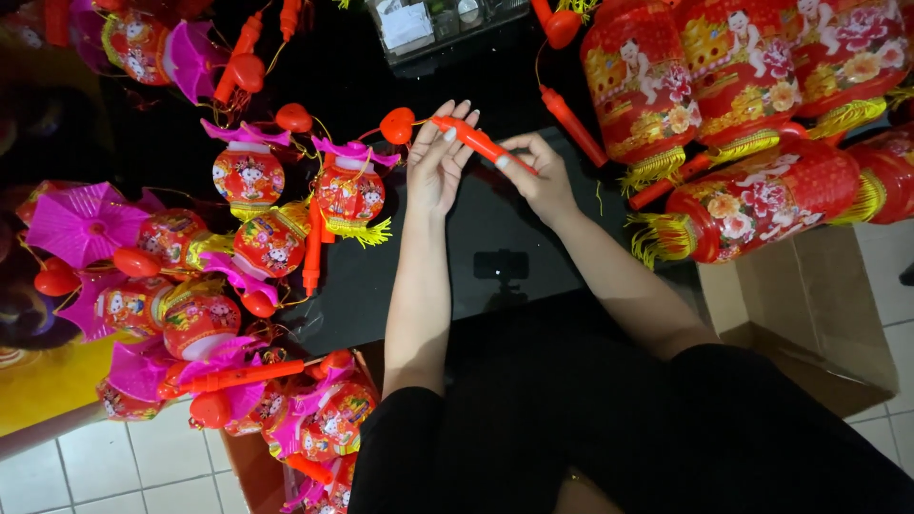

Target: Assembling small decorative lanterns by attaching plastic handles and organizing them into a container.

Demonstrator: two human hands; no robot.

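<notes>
Hands meet over an orange plastic stick point(481, 143) that lies slanted above the dark glossy table point(495, 224), near its far middle. The left hand point(438, 162) has its fingers stretched long and fairly flat, the fingertips point(455, 119) resting against the stick's upper end. The right hand point(543, 176) pinches the lower end between thumb and curled fingers. A thin cord runs from the stick's upper end to a red heart-shaped piece point(397, 125) just beside the left hand.

Left of the hands, small red lanterns with pink tops point(350, 186) lie in a crowded heap across the table, more orange sticks among them. Right of the hands, large red lanterns with gold tassels point(752, 195) are stacked over an open cardboard box point(809, 314). Farther back sits a clear plastic box point(428, 24).
</notes>
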